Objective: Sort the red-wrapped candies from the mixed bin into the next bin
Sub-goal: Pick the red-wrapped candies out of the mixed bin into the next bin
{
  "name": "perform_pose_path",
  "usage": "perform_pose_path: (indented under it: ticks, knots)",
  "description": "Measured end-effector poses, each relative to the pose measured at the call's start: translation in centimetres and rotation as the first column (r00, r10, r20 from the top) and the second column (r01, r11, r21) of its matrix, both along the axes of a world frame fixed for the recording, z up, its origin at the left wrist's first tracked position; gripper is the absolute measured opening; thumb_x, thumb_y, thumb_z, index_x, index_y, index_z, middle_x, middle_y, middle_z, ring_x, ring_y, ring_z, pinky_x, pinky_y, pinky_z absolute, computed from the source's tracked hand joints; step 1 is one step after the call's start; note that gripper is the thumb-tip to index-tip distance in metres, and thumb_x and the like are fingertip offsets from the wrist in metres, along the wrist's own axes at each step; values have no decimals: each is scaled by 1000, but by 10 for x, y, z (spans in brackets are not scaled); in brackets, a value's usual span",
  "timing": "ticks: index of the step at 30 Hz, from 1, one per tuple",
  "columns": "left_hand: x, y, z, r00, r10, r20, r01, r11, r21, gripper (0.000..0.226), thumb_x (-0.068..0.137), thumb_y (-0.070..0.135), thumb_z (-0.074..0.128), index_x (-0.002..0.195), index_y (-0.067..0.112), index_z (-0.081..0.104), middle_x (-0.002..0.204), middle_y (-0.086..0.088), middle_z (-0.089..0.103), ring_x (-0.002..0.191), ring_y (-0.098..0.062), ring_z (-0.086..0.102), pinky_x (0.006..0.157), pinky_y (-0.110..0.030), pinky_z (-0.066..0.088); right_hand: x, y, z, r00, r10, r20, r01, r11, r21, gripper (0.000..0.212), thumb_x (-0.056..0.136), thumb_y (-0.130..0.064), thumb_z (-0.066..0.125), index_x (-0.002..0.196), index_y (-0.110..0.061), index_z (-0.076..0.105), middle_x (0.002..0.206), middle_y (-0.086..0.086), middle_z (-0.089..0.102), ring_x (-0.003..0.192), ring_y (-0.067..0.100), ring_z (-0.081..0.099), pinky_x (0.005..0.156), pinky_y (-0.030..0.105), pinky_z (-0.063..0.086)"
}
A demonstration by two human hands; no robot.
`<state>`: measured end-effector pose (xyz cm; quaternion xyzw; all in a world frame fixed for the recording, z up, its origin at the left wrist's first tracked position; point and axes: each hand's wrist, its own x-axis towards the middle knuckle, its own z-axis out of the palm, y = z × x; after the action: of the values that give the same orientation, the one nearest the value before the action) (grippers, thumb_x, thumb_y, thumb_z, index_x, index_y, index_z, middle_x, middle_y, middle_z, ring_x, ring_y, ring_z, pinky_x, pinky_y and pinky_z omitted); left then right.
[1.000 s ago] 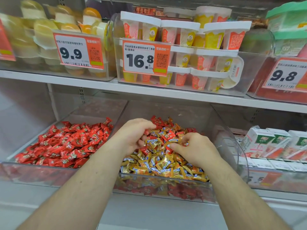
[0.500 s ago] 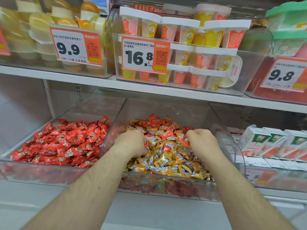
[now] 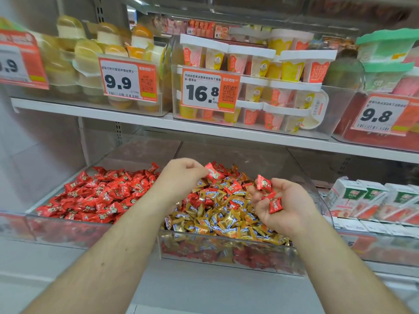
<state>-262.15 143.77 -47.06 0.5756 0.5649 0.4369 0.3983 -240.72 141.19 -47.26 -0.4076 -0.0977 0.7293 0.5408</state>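
Shelf (image 3: 158, 123) above mixed bin (image 3: 226, 254); both hands' fingers (image 3: 199, 171) grasp red candies (image 3: 264, 183).

Both bare forearms extended forward, left hand (image 3: 181, 175) knuckles-up with fingers pinched, right hand (image 3: 283, 205) palm-up, fingers curled.

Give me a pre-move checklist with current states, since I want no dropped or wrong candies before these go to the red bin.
1. Left hand pinches a red candy: ok.
2. Right hand cradles red candies in an upturned palm: ok.
3. No gold wrappers in either hand: cannot tell.
4. Red bin lies beside the mixed bin, with room: ok.
5. Reds left among the gold: not ok.
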Motion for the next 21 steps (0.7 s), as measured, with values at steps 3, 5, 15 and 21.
perform_pose_path:
  ticks: [3, 5, 15, 21]
  knots:
    - [-28, -3, 9, 944, 30, 330, -2, 996, -87, 18, 92, 17, 59, 74, 17, 60, 54, 6, 41, 46, -10, 31, 44, -20, 18, -18, -5, 9, 1000, -3, -14, 3, 1000, 10, 26, 98, -20, 45, 96, 0, 62, 90, 19, 63, 58, 25, 62, 37, 23, 49]
    - [-53, -4, 10, 894, 96, 438, -23, 985, -169, 20, 93, 16, 56, 72, 19, 55, 55, 5, 39, 47, -9, 30, 41, -18, 17, -38, -9, 14, 999, 31, -21, -31, 999, 8, 25, 97, -18, 46, 95, 1, 61, 90, 21, 61, 68, 29, 63, 41, 26, 53]
    - [-139, -6, -19, 907, 405, 113, -377, 902, -208, 14, 88, 19, 61, 75, 13, 60, 62, -1, 43, 52, -15, 35, 46, -23, 23, -160, 7, 43, 950, 278, 140, -283, 959, 18, 30, 98, -23, 50, 110, 5, 54, 104, 24, 55, 79, 33, 59, 45, 28, 54]
    - [-151, -2, -32, 916, 394, -70, -399, 911, -105, 16, 89, 25, 59, 101, 18, 67, 95, -1, 66, 80, -17, 57, 75, -28, 43, -209, 34, 48, 881, 340, 328, -359, 933, -2, 54, 96, -34, 54, 131, 4, 41, 149, 27, 31, 136, 54, 30, 106, 69, 30]
